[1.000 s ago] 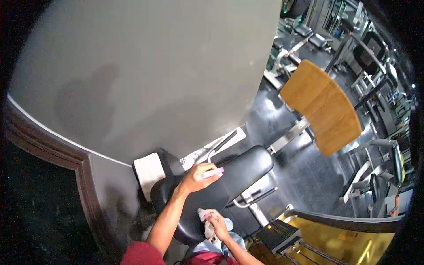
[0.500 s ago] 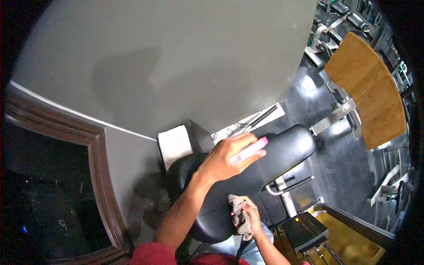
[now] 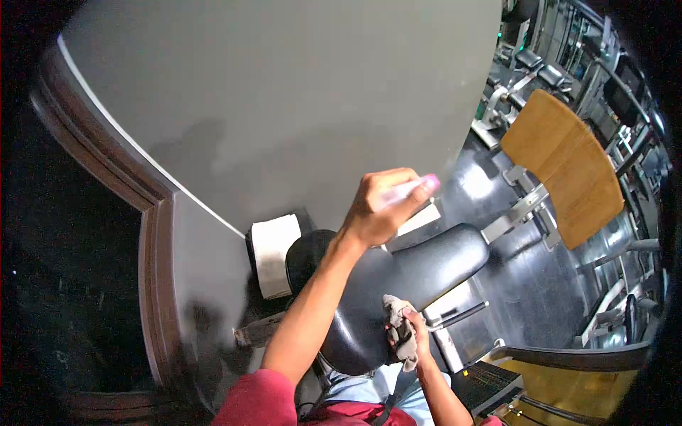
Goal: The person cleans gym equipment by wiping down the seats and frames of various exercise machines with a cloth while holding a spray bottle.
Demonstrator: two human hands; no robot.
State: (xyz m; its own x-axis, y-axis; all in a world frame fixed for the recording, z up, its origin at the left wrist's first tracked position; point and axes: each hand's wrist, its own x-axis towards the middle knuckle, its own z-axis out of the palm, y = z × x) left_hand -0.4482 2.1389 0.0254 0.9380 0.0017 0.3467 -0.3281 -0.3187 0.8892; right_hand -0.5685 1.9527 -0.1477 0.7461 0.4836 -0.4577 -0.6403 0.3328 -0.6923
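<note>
My left hand [image 3: 376, 216] is raised above the black padded gym seat [image 3: 444, 257], fingers wrapped round a small whitish bottle with a pink end [image 3: 401, 194]. The bottle is blurred and partly covered by my fingers. Lower down, my right hand [image 3: 420, 339] grips a crumpled grey cloth [image 3: 399, 321], close over the near part of the seat. The seat's shiny black padding stretches from near my legs toward the right, with my left forearm crossing in front of it.
A grey wall [image 3: 298, 92] rises beyond the seat, with a dark wood frame [image 3: 160, 284] on the left. A white-topped block [image 3: 275, 248] stands by the wall. Rightward are a tan backrest [image 3: 565, 167], a metal handle [image 3: 465, 314] and more gym machines.
My left hand has moved up and away from the seat with the bottle. My right hand and the cloth have shifted slightly right and up in view. The camera view has turned.
</note>
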